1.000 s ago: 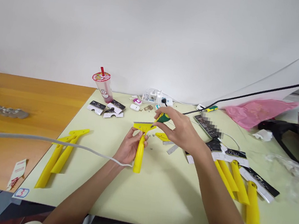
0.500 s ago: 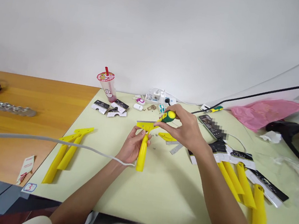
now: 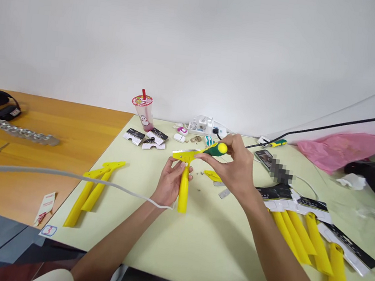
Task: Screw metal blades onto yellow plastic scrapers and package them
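Note:
My left hand (image 3: 168, 182) is closed around the neck of a yellow scraper (image 3: 183, 195), which stands upright over the table with a metal blade along its top. My right hand (image 3: 237, 168) grips a green and yellow screwdriver (image 3: 214, 149), held at the right end of the scraper's head; its tip is hidden by the fingers. Behind my right hand lie another yellow scraper head (image 3: 212, 175), a loose metal blade (image 3: 224, 193) and several tiny screws (image 3: 199, 190). Two yellow scrapers (image 3: 95, 188) rest crosswise on the left of the table.
Yellow handles (image 3: 340, 280) and black-and-white cards (image 3: 349, 249) lie at right, near a phone (image 3: 264, 158). Further back are a drink cup (image 3: 144, 112), a power strip (image 3: 223, 130) and a pink bag (image 3: 346, 145). A grey cable (image 3: 65, 174) crosses to my left wrist.
The whole view has shifted, moving the scene slightly rightward. The screwdriver's handle has turned a little in my right fingers. My left hand keeps hold of the scraper.

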The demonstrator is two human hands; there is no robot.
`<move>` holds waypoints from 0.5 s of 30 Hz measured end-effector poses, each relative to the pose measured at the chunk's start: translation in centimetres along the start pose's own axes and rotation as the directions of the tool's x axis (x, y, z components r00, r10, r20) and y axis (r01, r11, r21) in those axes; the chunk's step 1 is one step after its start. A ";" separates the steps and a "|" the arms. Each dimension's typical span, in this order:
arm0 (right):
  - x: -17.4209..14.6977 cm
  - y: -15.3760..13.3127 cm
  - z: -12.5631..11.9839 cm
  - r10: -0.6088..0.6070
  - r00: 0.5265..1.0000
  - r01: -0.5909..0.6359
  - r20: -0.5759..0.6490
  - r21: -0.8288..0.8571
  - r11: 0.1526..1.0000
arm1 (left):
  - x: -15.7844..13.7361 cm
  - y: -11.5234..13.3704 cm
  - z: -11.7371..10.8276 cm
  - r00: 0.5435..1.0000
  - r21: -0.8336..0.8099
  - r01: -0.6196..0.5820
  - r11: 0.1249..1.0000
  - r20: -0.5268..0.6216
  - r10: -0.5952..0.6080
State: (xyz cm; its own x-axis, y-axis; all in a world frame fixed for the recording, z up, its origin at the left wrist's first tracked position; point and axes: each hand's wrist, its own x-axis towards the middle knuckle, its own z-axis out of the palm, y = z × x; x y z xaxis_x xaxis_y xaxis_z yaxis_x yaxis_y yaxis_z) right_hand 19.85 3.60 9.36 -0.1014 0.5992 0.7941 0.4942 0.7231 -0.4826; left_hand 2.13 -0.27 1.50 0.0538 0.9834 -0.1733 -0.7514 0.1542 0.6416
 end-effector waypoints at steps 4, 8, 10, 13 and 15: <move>0.2 -1.5 2.1 -0.068 0.991 0.080 -0.119 0.098 0.992 | -0.1 2.0 0.8 0.992 -0.010 -0.126 0.992 -0.004 0.126; 1.1 -2.7 4.7 -0.110 0.985 0.137 -0.133 0.216 0.967 | -0.4 4.0 1.4 0.964 0.000 -0.264 0.964 -0.008 0.264; 1.7 -3.5 5.5 -0.133 0.988 0.148 -0.075 0.243 0.959 | -0.4 4.8 1.3 0.953 0.010 -0.300 0.954 -0.041 0.300; 3.2 -4.8 6.4 -0.141 0.989 0.123 0.038 0.308 0.943 | -0.3 6.0 0.1 0.937 0.021 -0.317 0.948 -0.152 0.316; 4.6 -4.8 7.2 -0.066 0.997 0.054 0.027 0.317 0.947 | -0.1 7.0 -1.2 0.920 0.023 -0.335 0.942 -0.207 0.333</move>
State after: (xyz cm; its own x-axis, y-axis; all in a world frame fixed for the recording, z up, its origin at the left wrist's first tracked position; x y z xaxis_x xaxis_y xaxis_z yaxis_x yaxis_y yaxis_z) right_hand 10.77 5.34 12.67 -0.1566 0.5593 0.8141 0.1892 0.8260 -0.5310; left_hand -3.93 0.58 5.14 -0.3365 0.9363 -0.1008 -0.7107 -0.1823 0.6795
